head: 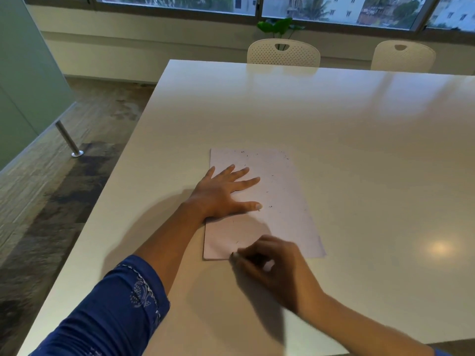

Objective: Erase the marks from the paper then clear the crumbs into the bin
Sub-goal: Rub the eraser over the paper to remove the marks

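Paper (280, 191) lies mid-frame on the white tabletop (334, 129), with dark crumbs (270, 206) scattered over it. Left hand (221, 194) flat, fingers spread, pressing the paper's left side. Right hand (272, 263) blurred at the paper's lower edge, fingers curled, pinching a small dark object (234, 254). White chairs (282, 53) at top of frame.

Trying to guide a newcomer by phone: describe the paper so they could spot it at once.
On the big white table, toward its near left side, lies one pale sheet, the paper. The left hand presses flat on it, the right hand pinches a small dark eraser at its near edge; only it is dotted with dark crumbs.
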`<act>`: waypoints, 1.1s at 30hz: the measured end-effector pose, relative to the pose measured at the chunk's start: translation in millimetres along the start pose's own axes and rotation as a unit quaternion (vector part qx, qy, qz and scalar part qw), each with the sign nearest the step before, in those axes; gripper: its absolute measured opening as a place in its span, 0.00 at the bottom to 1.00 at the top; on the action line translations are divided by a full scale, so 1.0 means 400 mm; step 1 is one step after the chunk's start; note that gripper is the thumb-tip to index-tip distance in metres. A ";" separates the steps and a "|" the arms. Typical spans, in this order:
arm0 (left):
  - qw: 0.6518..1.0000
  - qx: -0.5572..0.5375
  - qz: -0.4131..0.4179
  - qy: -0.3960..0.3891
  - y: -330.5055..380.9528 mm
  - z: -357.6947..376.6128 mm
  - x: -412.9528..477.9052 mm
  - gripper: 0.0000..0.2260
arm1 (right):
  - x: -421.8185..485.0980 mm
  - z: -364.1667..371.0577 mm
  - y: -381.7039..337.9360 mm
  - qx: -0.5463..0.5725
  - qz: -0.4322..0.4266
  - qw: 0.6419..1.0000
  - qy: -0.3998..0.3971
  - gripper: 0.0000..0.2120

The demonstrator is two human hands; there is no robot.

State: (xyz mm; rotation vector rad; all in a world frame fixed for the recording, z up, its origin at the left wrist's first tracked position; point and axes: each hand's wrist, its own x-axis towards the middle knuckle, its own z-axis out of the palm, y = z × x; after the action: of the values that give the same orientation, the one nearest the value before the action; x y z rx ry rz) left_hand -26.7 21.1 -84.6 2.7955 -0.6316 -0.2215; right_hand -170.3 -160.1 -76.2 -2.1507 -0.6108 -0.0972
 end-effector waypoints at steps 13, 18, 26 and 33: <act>1.000 0.017 0.002 0.013 -0.004 0.011 0.010 0.36 | 0.068 -0.100 0.014 0.156 0.139 0.978 0.014 0.09; 1.000 0.011 0.001 0.009 -0.004 0.010 0.010 0.36 | 0.057 -0.058 0.041 -0.004 0.093 0.995 0.041 0.07; 1.000 0.002 -0.003 0.009 -0.001 0.005 0.005 0.34 | -0.003 0.022 -0.005 -0.023 -0.041 0.998 -0.039 0.05; 1.000 0.018 0.002 0.008 -0.002 0.013 0.012 0.34 | 0.089 -0.013 0.019 0.030 -0.067 0.992 0.098 0.07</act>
State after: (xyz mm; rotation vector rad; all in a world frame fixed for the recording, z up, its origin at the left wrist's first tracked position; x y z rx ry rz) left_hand -23.0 18.6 -90.1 2.8269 -0.6432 -0.1881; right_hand -134.9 -154.1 -68.6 -2.0111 -0.6334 -0.3553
